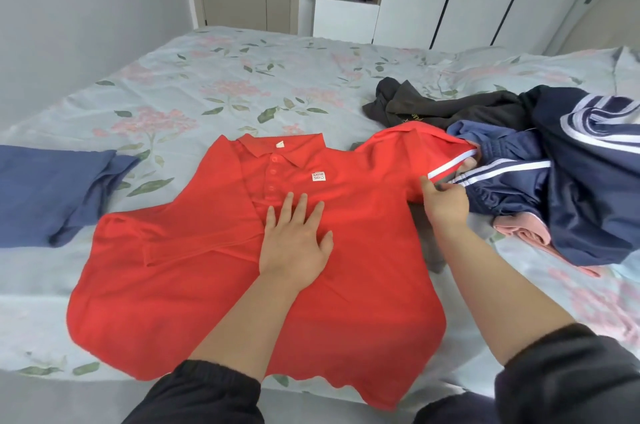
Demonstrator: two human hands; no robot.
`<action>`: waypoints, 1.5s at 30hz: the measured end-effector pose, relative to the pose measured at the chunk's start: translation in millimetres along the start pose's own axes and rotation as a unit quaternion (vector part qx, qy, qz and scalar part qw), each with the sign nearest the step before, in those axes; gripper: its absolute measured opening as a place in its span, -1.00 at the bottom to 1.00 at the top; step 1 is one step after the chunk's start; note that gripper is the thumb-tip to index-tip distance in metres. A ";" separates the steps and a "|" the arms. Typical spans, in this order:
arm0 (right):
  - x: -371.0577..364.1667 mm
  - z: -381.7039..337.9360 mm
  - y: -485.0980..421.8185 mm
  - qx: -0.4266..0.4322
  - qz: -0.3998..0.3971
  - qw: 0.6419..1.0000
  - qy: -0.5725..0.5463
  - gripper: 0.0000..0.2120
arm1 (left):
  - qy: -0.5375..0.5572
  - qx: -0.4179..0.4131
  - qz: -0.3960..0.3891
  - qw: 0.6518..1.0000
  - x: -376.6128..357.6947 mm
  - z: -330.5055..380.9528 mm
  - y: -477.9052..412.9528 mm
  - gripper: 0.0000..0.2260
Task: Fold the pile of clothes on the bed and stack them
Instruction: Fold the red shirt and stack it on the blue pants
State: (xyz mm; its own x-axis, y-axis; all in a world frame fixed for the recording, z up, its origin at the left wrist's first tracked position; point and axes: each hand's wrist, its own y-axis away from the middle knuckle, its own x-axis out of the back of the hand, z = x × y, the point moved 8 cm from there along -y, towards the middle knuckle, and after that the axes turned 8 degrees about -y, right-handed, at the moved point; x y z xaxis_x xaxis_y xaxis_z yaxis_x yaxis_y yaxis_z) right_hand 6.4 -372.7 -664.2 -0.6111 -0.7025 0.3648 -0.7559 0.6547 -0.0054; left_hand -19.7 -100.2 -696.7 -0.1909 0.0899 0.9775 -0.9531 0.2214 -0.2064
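Polo shirt (363,267), red, lies face up and buttoned in the middle of the bed (207,77), collar at twelve o'clock and hem right at the mattress edge at six. Its nine-o'clock side looks turned in over the body. The left hand (294,240) presses flat on the chest with its fingers spread and straight. The right hand (446,202) pinches the lower edge of the three-o'clock sleeve (408,153) between thumb and fingers, close to the white-striped cuff (450,164).

That cuff rests on the unfolded pile at three o'clock, touching a navy jacket (588,188) with white stripes of its own. Bringing the sleeve inward could drag a loose fold of the jacket across with it. The pinch holds only one edge, so the sleeve may twist or land crooked and leave a bulge. Should the flat hand lift too soon, the pull would probably slide the whole shirt toward three o'clock and loosen the nine-o'clock fold. With the hem at the edge, a tug toward six could let it slip off.

A dark grey garment (450,108) lies at one o'clock, a pink one (519,233) at four, and a folded blue garment (52,188) sits well apart at nine.
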 end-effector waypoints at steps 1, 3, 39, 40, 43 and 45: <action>-0.1 1.2 -1.8 -0.027 -0.007 1.000 0.004 -0.66 | -0.004 0.001 0.001 1.000 1.2 -0.8 0.7 -0.47; -2.7 2.1 -3.2 -0.064 -0.028 0.997 0.012 -0.68 | -0.024 -0.008 0.006 1.000 5.7 -0.9 1.6 -0.49; -108.0 -40.1 144.3 0.349 -0.353 0.834 0.240 -0.44 | 0.170 0.094 0.042 0.980 39.6 -86.6 -19.2 -0.54; -107.7 -40.0 143.5 0.345 -0.355 0.838 0.231 -0.45 | 0.178 0.098 0.053 0.978 41.4 -85.1 -27.7 -0.53; -108.7 -38.7 139.8 0.331 -0.363 0.843 0.220 -0.45 | 0.175 0.072 0.055 0.980 41.8 -67.9 -54.1 -0.48; -109.5 -38.7 136.8 0.328 -0.360 0.845 0.221 -0.46 | 0.115 0.015 0.038 0.993 40.1 -45.2 -70.6 -0.44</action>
State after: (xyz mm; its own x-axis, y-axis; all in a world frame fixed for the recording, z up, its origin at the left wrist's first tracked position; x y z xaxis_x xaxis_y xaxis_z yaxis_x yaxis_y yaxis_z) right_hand -21.1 -195.4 -668.8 0.1014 -0.5860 0.8039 -0.9506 -0.2954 -0.0954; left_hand 50.6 -68.3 -644.9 -0.2079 0.3255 0.9224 -0.9448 0.1773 -0.2755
